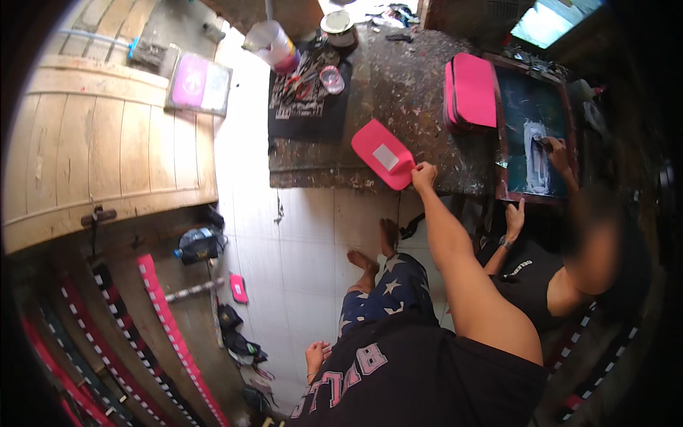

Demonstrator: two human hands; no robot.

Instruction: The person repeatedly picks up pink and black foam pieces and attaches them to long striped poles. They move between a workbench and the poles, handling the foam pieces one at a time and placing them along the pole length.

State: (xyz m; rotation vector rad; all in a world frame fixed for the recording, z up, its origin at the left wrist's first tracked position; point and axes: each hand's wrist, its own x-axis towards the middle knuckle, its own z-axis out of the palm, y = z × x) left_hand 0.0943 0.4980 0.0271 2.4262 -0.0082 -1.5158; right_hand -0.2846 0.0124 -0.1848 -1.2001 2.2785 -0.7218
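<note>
My right hand (425, 176) pinches the near corner of a bright pink flat panel with rounded corners (368, 139). A white rectangle (385, 157) sits on the panel, and the sheet bends up slightly near my fingers. It lies at the front edge of a dark, paint-stained table (398, 85). Low by my left hip hangs my left hand (317, 356), its fingers loosely curled, with nothing seen in it. A stack of similar pink panels (473, 89) rests further back on the right of the table.
At right, a co-worker's hand (558, 153) works a tool through white paste on a framed screen (516, 99). A tub (338, 28), a pinkish container (274, 48) and pliers stand at the back left. Strips of pink and black pieces (171, 327) line the lower left.
</note>
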